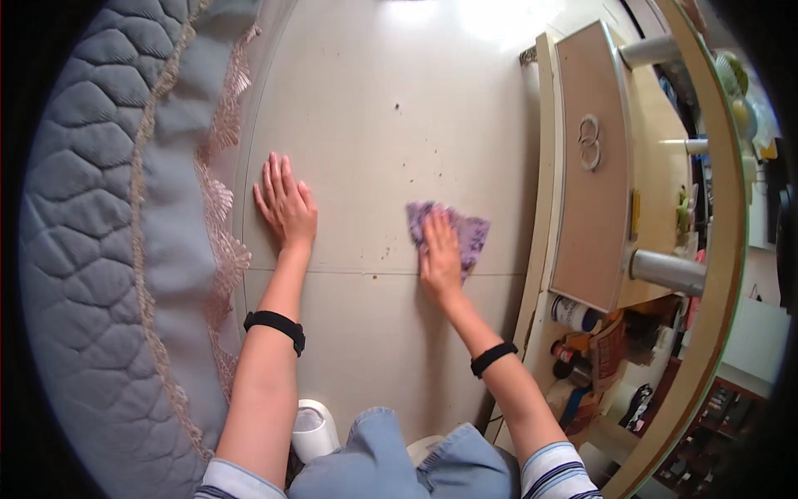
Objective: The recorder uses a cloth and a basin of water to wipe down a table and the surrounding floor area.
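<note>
My right hand (pixel 441 259) presses a purple patterned cloth (pixel 475 237) against the pale tiled floor (pixel 349 118). The cloth is spread out under the fingers, and part of it is bunched at its left end. Flat on the tiles to the left rests my left hand (pixel 288 209), fingers apart, with nothing in it. Small dark crumbs (pixel 385 251) are scattered on the floor between the two hands. More specks (pixel 396 106) lie farther ahead. A brown bit (pixel 374 277) sits close to the tile joint.
A grey quilted bedspread (pixel 93 212) with a lace-trimmed skirt (pixel 227 249) hangs along the left. On the right stands a cabinet with a brown drawer front (pixel 586 187), metal posts (pixel 667 272) and a shelf holding a can (pixel 570 313). A white slipper (pixel 315 430) is by my knees.
</note>
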Demonstrator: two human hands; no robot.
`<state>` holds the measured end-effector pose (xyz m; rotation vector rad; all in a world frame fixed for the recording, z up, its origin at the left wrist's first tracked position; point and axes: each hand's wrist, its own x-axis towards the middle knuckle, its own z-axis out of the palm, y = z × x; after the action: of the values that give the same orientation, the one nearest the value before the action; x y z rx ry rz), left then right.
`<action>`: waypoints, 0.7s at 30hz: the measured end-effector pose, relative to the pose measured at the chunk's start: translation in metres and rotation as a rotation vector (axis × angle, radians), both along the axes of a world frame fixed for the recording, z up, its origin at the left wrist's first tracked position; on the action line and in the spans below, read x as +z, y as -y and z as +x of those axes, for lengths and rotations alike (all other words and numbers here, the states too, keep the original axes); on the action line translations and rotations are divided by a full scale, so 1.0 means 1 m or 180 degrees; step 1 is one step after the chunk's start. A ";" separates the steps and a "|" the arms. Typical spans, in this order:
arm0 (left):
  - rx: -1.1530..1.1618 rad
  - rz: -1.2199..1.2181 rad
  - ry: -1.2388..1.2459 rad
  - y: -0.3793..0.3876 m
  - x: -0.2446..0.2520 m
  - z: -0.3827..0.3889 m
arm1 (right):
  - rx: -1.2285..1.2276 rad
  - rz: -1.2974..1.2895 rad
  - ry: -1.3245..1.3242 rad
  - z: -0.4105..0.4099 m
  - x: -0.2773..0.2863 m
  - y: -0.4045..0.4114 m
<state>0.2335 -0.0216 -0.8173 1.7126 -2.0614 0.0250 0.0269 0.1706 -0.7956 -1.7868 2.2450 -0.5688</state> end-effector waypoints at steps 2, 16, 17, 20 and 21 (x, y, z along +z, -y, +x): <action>0.0035 0.0134 0.0068 -0.004 -0.001 0.002 | 0.0461 0.0058 0.0174 0.008 0.005 -0.012; 0.0077 0.0442 0.0263 -0.004 0.013 -0.009 | -0.2235 -0.0339 -0.0950 -0.148 -0.041 0.062; 0.0070 0.0451 0.0267 -0.005 0.012 -0.013 | -0.1634 -0.0652 -0.1016 -0.148 -0.043 0.075; 0.0056 0.0416 0.0314 -0.004 0.011 -0.002 | -0.0819 -0.0719 -0.0498 -0.088 -0.025 0.128; 0.0056 0.0380 0.0278 -0.003 0.013 -0.002 | -0.0441 -0.0721 -0.0356 -0.071 -0.017 0.133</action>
<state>0.2313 -0.0185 -0.8041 1.8309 -2.1499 -0.0184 -0.0440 0.0372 -0.8128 -1.8150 2.4819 -0.7976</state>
